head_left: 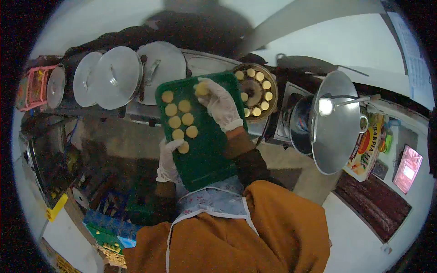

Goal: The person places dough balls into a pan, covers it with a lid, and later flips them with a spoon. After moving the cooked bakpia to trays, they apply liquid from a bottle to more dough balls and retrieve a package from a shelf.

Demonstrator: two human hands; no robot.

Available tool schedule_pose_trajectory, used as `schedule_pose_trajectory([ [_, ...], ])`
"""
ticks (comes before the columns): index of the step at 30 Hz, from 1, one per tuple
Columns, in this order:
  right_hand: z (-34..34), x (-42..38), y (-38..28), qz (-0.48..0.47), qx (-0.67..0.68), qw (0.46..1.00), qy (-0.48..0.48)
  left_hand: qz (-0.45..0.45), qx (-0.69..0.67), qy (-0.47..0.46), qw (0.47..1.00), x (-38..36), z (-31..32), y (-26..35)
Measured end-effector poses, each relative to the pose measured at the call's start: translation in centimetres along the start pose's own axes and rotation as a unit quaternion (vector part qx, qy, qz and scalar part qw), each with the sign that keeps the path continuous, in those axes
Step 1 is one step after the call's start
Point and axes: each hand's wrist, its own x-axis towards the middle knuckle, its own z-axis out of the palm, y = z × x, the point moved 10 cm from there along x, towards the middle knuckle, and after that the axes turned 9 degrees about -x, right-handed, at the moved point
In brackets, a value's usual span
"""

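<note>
A dark green tray [209,154] is tilted in front of my body, with several round pale pastries [187,119] in rough rows on its left half. My left hand [168,161], in a clear glove, grips the tray's left edge near the lowest pastry; its underside fingers are hidden. Over the tray's upper part, my gloved right hand [221,107] pinches one round pastry [202,88] in its fingertips. Just beyond the tray's right edge, a round brown pan [275,94] on the stove carries several more pastries [259,76] in a ring.
Several metal lids [119,77] lean along the wall at the back left. To the right stand a dark pot [300,125] and a large tilted metal pan [337,132]. A box marked BAKPIA [364,154] and a phone [408,169] lie farther right.
</note>
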Motion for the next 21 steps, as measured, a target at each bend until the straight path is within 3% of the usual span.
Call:
schedule_pose_trajectory([
  [3,0.1,-0.3,-0.1,0.025,0.051,0.998,-0.039,-0.003,-0.003,-0.003,1.0,0.2,-0.3,-0.2],
  [6,0.3,-1.4,-2.3,-0.074,-0.104,0.991,-0.029,-0.001,-0.006,0.008,1.0,-0.5,0.5,0.6],
  [8,-2.6,-1.8,-3.1,-0.139,-0.13,0.982,0.009,-0.01,-0.014,0.027,0.999,-0.7,-0.1,0.3],
  [10,-5.5,-2.1,-4.7,-0.151,-0.057,0.985,0.059,-0.011,-0.016,0.049,0.999,-0.8,-0.4,0.3],
  [12,-9.3,-1.9,-6.5,-0.109,0.116,0.98,0.121,-0.009,-0.014,0.057,0.998,-0.9,-0.9,0.3],
  [13,-12.2,-2.0,-8.6,-0.169,-0.057,0.972,0.156,-0.01,-0.012,0.052,0.999,-0.8,-1.3,0.2],
  [14,-15.5,-2.2,-9.9,-0.223,-0.229,0.929,0.185,-0.016,-0.025,0.06,0.998,-0.8,-1.5,0.0],
  [16,-17.8,-2.0,-10.9,-0.226,-0.35,0.881,0.224,-0.034,-0.063,0.089,0.993,-1.1,-2.0,-0.5],
  [18,-19.8,-0.9,-9.7,-0.137,-0.257,0.923,0.251,-0.025,-0.056,0.097,0.993,-1.1,-2.6,-0.9],
  [21,-21.6,1.7,-8.7,-0.107,-0.365,0.885,0.267,0.017,0.008,0.067,0.998,-1.2,-3.2,-0.4],
])
